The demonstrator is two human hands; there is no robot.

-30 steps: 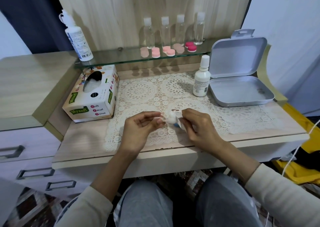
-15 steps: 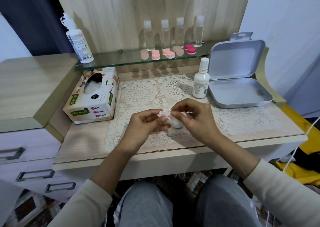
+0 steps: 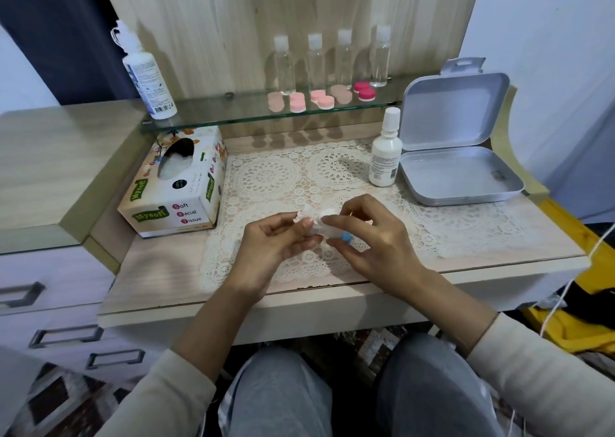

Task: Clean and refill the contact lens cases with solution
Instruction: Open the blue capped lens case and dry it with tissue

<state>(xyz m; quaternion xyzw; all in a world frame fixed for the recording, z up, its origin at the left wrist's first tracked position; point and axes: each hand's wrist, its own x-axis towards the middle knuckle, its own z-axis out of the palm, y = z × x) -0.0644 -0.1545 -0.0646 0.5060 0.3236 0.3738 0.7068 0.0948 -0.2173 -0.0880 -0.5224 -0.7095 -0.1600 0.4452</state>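
I see the white lens case, mostly hidden by fingers, pinched in the right hand above the lace mat. The left hand pinches a tissue wad against it. Behind stand a small bottle, an open tin and, left, a tissue box.

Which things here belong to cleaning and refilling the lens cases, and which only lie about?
Job: white lens case in right hand; tissue wad in left hand; small solution bottle; tissue box; pink lens cases on the glass shelf.
Lying about, probably: open metal tin; lace mat; four clear bottles.
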